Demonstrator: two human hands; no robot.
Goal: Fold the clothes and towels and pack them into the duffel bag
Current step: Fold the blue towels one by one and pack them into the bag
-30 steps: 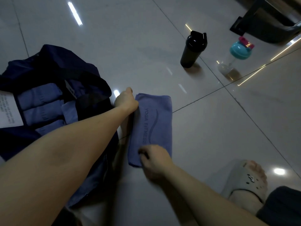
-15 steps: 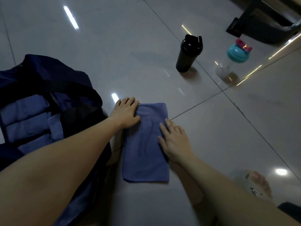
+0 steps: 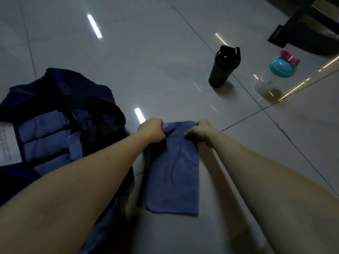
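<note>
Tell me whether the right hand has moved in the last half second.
Yes. The right hand has moved along the towel to its far right corner, nearer the floor seam, and grips it.

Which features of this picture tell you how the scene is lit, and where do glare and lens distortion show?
Head view: dim overall, colours muted. Head view: strip reflections glare on the glossy floor, one by the left hand. Head view: the duffel bag sinks into shadow inside; forearms loom large at the bottom, wide-angle stretch; printing on the towel is too soft to read.
</note>
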